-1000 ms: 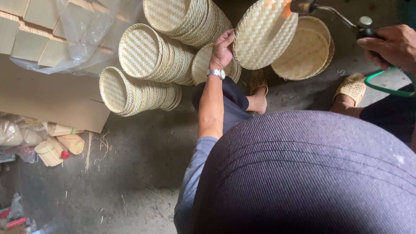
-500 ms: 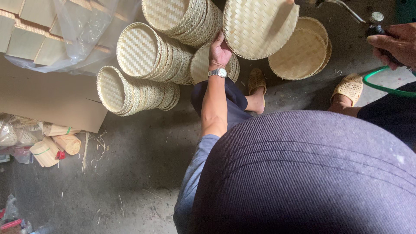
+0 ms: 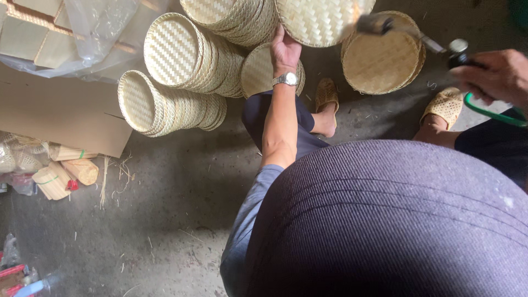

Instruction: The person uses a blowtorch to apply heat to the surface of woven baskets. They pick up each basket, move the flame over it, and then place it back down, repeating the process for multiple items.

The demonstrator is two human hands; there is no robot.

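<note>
My left hand (image 3: 285,50), with a silver wristwatch (image 3: 288,80) on the wrist, grips the lower edge of a round woven bamboo tray (image 3: 322,21) held up at the top of the view. My right hand (image 3: 494,74) at the right edge is closed on a metal torch tool (image 3: 426,41) with a long nozzle and a green hose (image 3: 492,114). The nozzle's blurred tip points at the held tray's right side. Part of the tray is cut off by the frame's top.
Stacks of woven trays lie on their sides at upper left (image 3: 168,104) and upper middle (image 3: 190,55); another pile (image 3: 385,58) rests on the floor behind the torch. My feet wear woven slippers (image 3: 446,104). A cardboard sheet (image 3: 49,115), plastic bag and bamboo offcuts (image 3: 60,176) sit left.
The held tray has risen toward the top of the view with my left hand. My right hand has brought the torch nozzle closer to the tray's right edge.
</note>
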